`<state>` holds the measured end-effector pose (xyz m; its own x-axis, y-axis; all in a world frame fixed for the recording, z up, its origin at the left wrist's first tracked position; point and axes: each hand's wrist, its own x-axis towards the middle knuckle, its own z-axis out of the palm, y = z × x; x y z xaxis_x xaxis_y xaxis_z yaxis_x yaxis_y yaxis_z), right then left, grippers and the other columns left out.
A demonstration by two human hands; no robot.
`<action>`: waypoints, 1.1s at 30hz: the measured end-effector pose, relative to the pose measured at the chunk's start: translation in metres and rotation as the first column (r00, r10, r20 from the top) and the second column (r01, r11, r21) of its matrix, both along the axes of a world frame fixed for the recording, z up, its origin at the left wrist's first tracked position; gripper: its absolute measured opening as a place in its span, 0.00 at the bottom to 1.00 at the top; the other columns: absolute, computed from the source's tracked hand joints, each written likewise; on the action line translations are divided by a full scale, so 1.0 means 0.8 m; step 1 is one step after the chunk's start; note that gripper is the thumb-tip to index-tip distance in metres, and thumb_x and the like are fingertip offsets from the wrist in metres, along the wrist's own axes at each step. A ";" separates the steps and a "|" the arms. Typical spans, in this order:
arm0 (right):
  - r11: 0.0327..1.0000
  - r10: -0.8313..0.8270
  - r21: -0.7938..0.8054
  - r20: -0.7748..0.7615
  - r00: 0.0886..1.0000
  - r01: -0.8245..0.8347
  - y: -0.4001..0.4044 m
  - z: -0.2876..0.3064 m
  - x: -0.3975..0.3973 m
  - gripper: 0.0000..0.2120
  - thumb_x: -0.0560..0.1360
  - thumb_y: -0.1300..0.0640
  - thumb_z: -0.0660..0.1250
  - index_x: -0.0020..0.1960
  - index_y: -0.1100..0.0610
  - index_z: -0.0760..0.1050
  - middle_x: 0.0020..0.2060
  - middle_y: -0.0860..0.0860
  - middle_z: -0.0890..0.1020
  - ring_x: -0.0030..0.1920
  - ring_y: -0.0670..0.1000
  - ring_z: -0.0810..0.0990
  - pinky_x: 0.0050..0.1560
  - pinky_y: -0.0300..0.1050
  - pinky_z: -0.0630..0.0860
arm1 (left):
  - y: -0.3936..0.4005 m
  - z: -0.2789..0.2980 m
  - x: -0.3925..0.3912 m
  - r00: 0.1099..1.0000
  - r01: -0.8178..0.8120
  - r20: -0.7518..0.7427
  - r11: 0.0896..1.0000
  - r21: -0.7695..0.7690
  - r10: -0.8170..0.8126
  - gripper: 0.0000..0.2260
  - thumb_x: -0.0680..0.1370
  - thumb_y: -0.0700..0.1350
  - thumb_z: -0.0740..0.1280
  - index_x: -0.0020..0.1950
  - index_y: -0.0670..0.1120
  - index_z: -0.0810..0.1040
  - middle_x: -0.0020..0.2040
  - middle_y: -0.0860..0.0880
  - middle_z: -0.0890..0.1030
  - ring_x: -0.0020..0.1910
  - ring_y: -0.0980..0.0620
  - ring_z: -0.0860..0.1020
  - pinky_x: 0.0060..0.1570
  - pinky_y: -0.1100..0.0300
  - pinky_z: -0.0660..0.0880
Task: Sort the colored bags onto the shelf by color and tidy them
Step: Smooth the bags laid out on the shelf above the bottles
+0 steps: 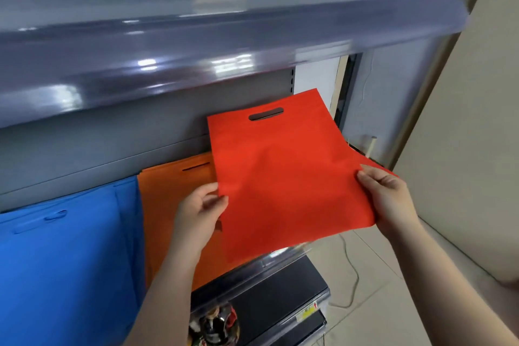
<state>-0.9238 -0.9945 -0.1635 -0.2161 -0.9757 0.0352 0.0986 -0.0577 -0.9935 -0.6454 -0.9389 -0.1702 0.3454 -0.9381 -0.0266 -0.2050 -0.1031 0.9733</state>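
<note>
I hold a flat red bag (283, 174) with a cut-out handle slot over the right end of the grey shelf (84, 154). My left hand (200, 209) pinches its left edge and my right hand (389, 196) pinches its right edge. An orange bag pile (165, 202) lies on the shelf just left of and partly under the red bag. A blue bag pile (64, 258) fills the shelf's left part. The red bag's lower edge hangs past the shelf's front lip.
An upper shelf (196, 45) with a clear plastic front rail juts out above. A lower dark shelf (269, 298) carries a yellow price tag, and bottles (216, 323) stand below it. A tiled floor (379, 275) with a white cable and a beige wall lie to the right.
</note>
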 end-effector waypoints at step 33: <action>0.651 0.106 -0.025 -0.987 0.124 -0.758 -0.184 0.007 -0.036 0.17 0.77 0.51 0.62 0.65 0.53 0.74 0.61 0.50 0.75 0.62 0.54 0.70 0.63 0.50 0.69 | -0.026 0.009 -0.174 0.384 -0.573 0.895 0.819 0.038 0.227 0.20 0.79 0.51 0.62 0.69 0.46 0.70 0.66 0.49 0.74 0.65 0.46 0.71 0.60 0.51 0.68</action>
<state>-0.9523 -1.1419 -0.1579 0.7357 -0.6321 0.2433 -0.5799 -0.7734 -0.2561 -0.7846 -0.9594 -0.1630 0.6891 -0.6758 0.2617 -0.7247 -0.6440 0.2451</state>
